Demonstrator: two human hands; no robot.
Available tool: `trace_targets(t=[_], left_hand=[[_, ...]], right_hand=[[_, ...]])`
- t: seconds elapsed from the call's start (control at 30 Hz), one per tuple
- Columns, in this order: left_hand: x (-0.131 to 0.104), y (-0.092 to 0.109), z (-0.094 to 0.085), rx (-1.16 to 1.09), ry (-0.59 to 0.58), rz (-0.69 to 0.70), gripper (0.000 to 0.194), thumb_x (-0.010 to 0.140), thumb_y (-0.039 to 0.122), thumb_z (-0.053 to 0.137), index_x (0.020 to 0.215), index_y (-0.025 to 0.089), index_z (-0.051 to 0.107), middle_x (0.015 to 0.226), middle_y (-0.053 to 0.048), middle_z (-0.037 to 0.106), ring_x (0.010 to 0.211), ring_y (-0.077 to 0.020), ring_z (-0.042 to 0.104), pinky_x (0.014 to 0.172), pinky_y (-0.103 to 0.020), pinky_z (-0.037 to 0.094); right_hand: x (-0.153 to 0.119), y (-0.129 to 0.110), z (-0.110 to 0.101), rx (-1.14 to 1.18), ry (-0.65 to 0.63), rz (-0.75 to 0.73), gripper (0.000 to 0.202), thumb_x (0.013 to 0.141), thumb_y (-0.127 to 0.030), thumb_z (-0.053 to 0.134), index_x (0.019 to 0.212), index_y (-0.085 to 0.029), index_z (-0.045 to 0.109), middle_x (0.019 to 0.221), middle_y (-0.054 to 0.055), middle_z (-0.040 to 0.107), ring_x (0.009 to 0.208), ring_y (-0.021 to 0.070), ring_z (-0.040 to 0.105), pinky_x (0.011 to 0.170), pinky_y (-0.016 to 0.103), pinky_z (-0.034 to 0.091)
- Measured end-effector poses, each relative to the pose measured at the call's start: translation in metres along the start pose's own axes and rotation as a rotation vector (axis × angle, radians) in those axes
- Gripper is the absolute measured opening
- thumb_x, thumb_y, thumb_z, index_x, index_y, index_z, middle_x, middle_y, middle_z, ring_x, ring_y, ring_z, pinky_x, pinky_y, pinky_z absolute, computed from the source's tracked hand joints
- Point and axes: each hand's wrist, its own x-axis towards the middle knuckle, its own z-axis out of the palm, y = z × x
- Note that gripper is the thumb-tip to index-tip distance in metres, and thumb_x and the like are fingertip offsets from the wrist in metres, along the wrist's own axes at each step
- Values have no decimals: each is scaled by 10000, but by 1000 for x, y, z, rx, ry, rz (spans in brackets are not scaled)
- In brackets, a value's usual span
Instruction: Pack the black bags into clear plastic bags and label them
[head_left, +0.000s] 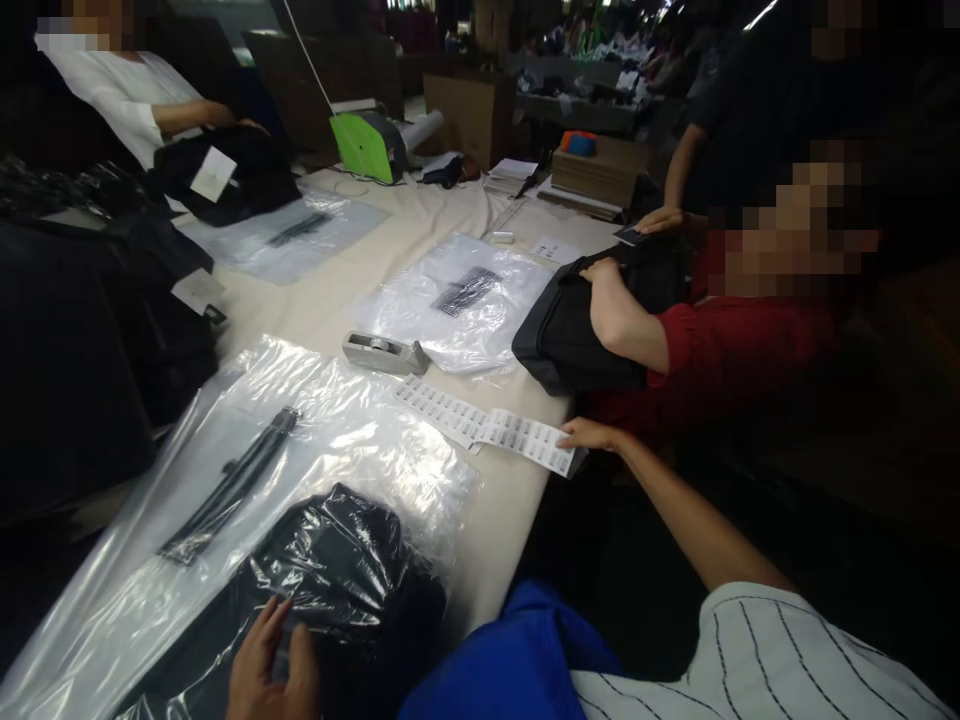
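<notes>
At the bottom left, my left hand (271, 665) is open with fingers apart, over a black bag wrapped in clear plastic (330, 570). Whether it touches the plastic I cannot tell. My right hand (591, 436) pinches the near end of a long strip of barcode labels (517, 435), which lies across the table edge. Beside the strip's far end sits a grey tape dispenser (385, 353). Large clear plastic bags (262, 380) with dark printing are spread under and around the wrapped bag.
A person in red holds a black bag (577, 320) at the right; another's hand (660, 221) is behind it. A person in white handles a black bag (225, 190) at far left. Dark bags (90, 330) are piled left. A green machine (367, 146) and cardboard stack (600, 170) stand behind.
</notes>
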Motion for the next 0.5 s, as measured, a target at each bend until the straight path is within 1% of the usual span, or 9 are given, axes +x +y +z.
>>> trace_targets(t=[0.07, 0.13, 0.2, 0.27, 0.33, 0.4, 0.47, 0.5], left_hand=[[6, 21, 11, -144, -145, -6, 502, 776, 563, 559, 1185, 283, 633, 1246, -39, 653, 1144, -317, 608, 1094, -520, 403], [10, 45, 29, -343, -338, -8, 496, 763, 562, 614, 1162, 269, 640, 1179, -46, 684, 1119, -294, 625, 1077, -495, 428], [11, 73, 52, -528, -535, 16, 506, 741, 545, 682, 1140, 236, 647, 1184, -75, 682, 1115, -288, 628, 1058, -473, 450], [10, 104, 75, -688, -707, 32, 573, 686, 506, 766, 1159, 208, 639, 1247, -111, 652, 1139, -301, 616, 1049, -468, 457], [7, 134, 95, -823, -839, -2, 654, 627, 459, 836, 1183, 177, 636, 1278, -144, 632, 1199, -321, 577, 1066, -464, 436], [2, 158, 111, -936, -983, -57, 676, 624, 438, 853, 1198, 152, 637, 1256, -165, 643, 1212, -328, 566, 1060, -453, 433], [-4, 172, 124, -1032, -1101, -104, 665, 630, 435, 853, 1187, 134, 649, 1183, -167, 680, 1136, -321, 614, 1015, -443, 462], [-7, 175, 129, -1062, -1133, -123, 650, 619, 432, 858, 1156, 120, 666, 1126, -167, 703, 1063, -315, 648, 978, -438, 481]], right_hand=[[-9, -30, 6, 100, 19, -103, 426, 622, -433, 832, 900, -127, 734, 854, 74, 746, 725, 174, 665, 658, 253, 520], [-11, -61, 20, 184, 38, -189, 476, 663, -483, 808, 967, -130, 710, 887, 84, 742, 717, 165, 665, 642, 250, 525], [-9, -89, 40, 245, 42, -255, 470, 679, -499, 799, 957, -136, 691, 862, 83, 735, 684, 158, 657, 616, 250, 526], [-5, -113, 64, 287, 31, -312, 436, 685, -498, 798, 911, -147, 672, 820, 67, 723, 652, 148, 646, 598, 247, 523], [-2, -131, 88, 314, 15, -364, 410, 691, -496, 794, 873, -157, 654, 775, 43, 708, 623, 135, 629, 575, 235, 509], [-1, -143, 110, 334, 11, -410, 405, 693, -502, 789, 848, -160, 637, 735, 19, 688, 594, 121, 606, 546, 221, 484], [-3, -150, 129, 353, 25, -445, 418, 686, -516, 784, 835, -160, 623, 708, 5, 671, 579, 117, 588, 529, 217, 465], [-5, -151, 137, 361, 36, -458, 428, 685, -527, 779, 834, -160, 617, 701, 1, 664, 580, 118, 585, 530, 221, 462]])
